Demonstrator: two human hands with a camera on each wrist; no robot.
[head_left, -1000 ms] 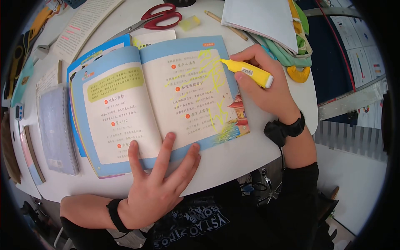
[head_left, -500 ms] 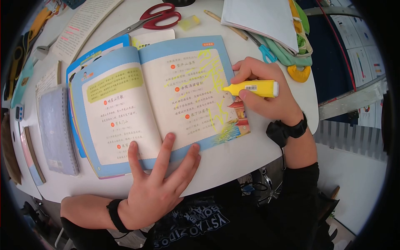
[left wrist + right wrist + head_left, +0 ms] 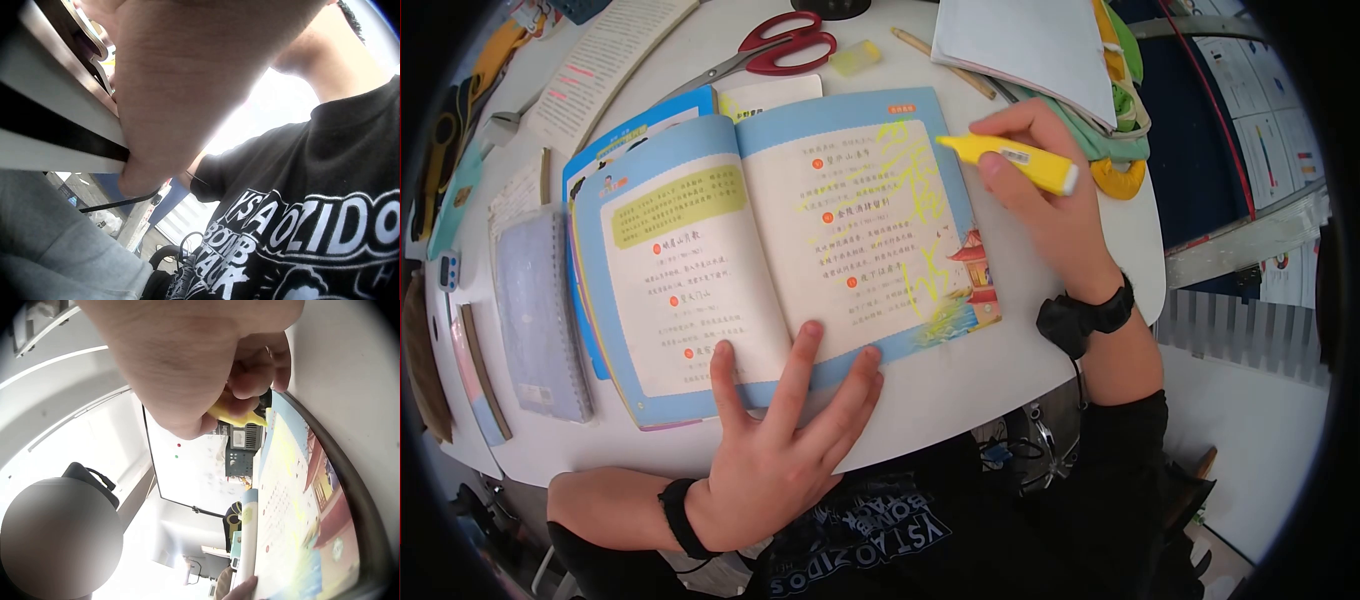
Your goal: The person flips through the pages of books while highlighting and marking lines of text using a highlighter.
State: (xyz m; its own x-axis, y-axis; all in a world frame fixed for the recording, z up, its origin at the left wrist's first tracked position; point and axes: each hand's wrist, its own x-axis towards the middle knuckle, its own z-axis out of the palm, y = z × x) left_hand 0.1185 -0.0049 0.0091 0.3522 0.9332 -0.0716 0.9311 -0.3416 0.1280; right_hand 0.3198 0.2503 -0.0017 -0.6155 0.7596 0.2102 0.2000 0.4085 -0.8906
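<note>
An open book (image 3: 820, 300) with blue page borders lies on the white table, yellow handwritten strokes down the right page's outer margin. My right hand (image 3: 1040, 185) pinches a yellow highlighter (image 3: 1010, 162) between thumb and fingers, its tip over the page's upper right edge. In the right wrist view the highlighter (image 3: 237, 417) shows under the curled fingers, tip close to the page. My left hand (image 3: 785, 450) rests on the book's lower edge with fingers spread across both pages near the fold. In the left wrist view, the forearm and palm side (image 3: 181, 81) hide most of the book.
Red-handled scissors (image 3: 790, 45), a yellow eraser-like block (image 3: 855, 58) and a pencil (image 3: 940, 62) lie beyond the book. White papers (image 3: 1030, 55) sit on a green pouch (image 3: 1080, 125) at the upper right. A spiral notebook (image 3: 542, 315) lies left; another open book (image 3: 605, 65) is behind.
My right hand moved down along the margin with the highlighter, then back up and slightly away. More yellow strokes now show on the right page. My left hand has stayed in place.
</note>
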